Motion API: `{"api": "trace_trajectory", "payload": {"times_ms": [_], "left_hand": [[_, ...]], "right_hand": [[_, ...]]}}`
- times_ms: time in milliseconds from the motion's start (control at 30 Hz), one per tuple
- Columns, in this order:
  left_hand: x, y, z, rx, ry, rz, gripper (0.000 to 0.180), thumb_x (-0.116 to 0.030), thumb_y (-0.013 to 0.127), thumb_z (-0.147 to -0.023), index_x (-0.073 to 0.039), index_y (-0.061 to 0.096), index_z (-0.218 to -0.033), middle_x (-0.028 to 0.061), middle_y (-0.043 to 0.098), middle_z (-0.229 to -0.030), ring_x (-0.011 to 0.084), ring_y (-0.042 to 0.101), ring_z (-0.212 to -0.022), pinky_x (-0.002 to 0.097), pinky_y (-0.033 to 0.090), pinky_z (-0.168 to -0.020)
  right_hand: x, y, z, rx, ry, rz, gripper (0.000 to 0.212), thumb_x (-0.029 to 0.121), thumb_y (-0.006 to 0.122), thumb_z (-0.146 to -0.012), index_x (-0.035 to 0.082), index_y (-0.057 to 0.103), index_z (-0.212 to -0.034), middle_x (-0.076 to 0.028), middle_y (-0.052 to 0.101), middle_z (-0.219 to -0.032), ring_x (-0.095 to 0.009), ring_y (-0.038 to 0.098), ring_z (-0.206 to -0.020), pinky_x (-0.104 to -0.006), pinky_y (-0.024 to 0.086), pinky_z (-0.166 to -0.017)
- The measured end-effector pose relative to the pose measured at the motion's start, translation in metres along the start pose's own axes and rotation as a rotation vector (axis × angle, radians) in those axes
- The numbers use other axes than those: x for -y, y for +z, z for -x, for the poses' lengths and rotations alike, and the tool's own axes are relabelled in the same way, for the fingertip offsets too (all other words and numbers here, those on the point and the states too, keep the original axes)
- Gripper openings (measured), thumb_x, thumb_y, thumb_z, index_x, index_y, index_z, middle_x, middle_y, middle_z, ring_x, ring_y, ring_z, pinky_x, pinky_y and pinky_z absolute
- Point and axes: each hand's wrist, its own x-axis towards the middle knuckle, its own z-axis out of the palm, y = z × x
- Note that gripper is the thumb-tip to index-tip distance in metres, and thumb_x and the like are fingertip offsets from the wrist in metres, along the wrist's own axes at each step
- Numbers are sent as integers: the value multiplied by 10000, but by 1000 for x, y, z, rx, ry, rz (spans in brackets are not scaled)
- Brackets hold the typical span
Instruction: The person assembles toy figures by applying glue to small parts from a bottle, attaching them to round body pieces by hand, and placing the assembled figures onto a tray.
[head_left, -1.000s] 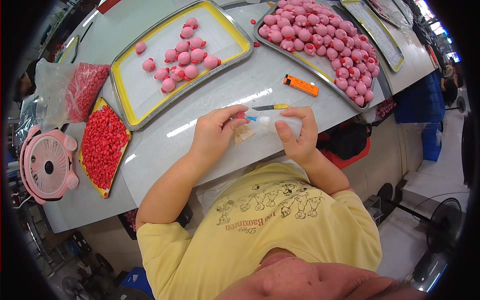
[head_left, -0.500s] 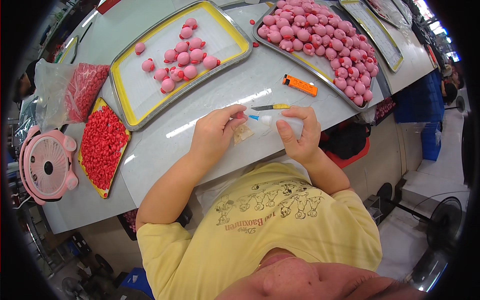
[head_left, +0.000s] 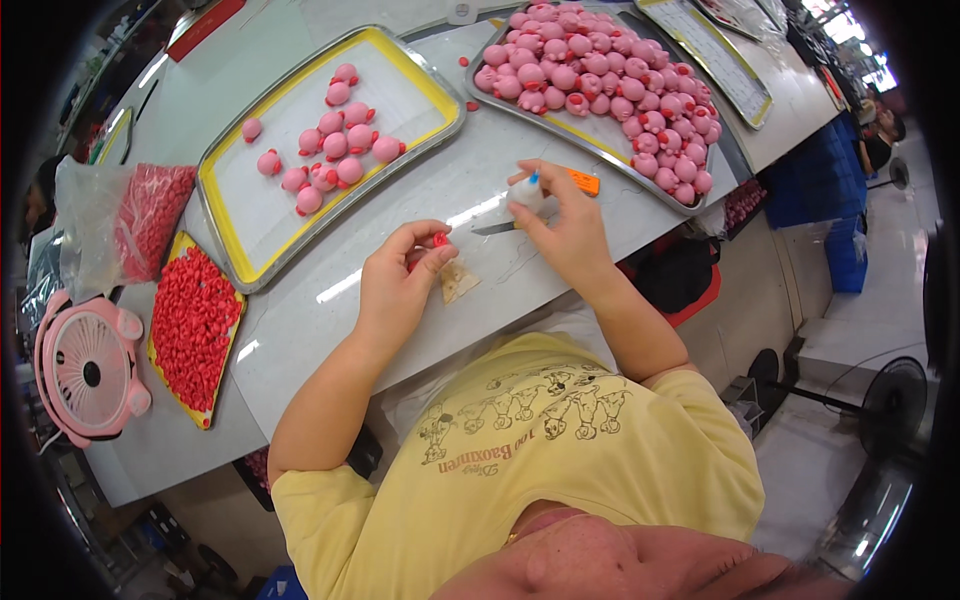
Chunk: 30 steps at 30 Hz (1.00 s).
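Between the fingertips of my left hand [head_left: 395,280] is a small red piece [head_left: 440,239], pinched over the near part of the table. My right hand [head_left: 568,225] grips a white squeeze bottle [head_left: 526,195], whose blue nozzle tip points upward. The bottle is apart from the red piece. A knife [head_left: 492,229] with a dark blade lies between my hands, its handle partly hidden by my right hand. Next to my left fingertips rests a stained beige scrap [head_left: 459,281]. Behind my right hand an orange box [head_left: 583,182] shows in part.
A yellow-edged tray [head_left: 225,240] holds several pink balls with red parts. Another tray [head_left: 590,143] at the far right is heaped with them. At left are a yellow tray [head_left: 240,312] of red pieces, a plastic bag [head_left: 90,215] of red pieces and a pink fan [head_left: 92,372].
My hands have moved apart. The right hand has lifted the bottle away and turned its nozzle upward; the left still pinches the red piece. The whole view has shifted slightly.
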Motion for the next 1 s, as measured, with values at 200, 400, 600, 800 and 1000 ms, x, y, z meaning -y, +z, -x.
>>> {"api": "trace_trajectory", "payload": {"times_ms": [200, 400, 600, 800, 1000], "left_hand": [[-5, 6, 2, 63, -13, -74, 198, -83, 626, -827, -8, 594, -1007, 42, 628, -862, 86, 578, -725, 223, 464, -665], [0, 6, 2, 59, 8, -80, 203, -87, 636, -820, -15, 600, -1006, 28, 619, -841, 78, 545, -685, 219, 451, -636], [0, 4, 9, 73, -7, -121, 205, -74, 646, -807, -27, 606, -1002, 8, 606, -820, 65, 505, -646, 216, 434, -594], [0, -7, 11, 82, 13, -41, 209, -52, 647, -795, -37, 611, -1000, -6, 604, -816, 49, 457, -604, 206, 408, -561], [3, -14, 13, 81, 72, -6, 214, -28, 648, -782, -45, 616, -993, -10, 602, -791, 51, 443, -583, 208, 400, -542]], "right_hand": [[1, -13, -8, 38, 96, 23, 305, 137, 656, -785, 34, 556, -1054, -83, 605, -999, -210, 570, -843, -297, 444, -773], [-40, -62, -15, -449, 13, 715, 320, 226, 635, -800, 42, 548, -1047, -121, 604, -960, -289, 557, -893, -404, 434, -765], [-46, -71, -13, -302, 355, 955, 341, 253, 662, -766, 52, 545, -1016, -139, 609, -921, -313, 569, -883, -417, 438, -759], [-46, -67, -9, -456, 120, 869, 319, 144, 671, -742, 37, 536, -1011, -140, 592, -915, -312, 563, -839, -394, 445, -733], [-10, -26, 11, -379, -116, -40, 359, -24, 693, -677, 20, 523, -991, -110, 560, -951, -227, 550, -812, -307, 461, -756]]}}
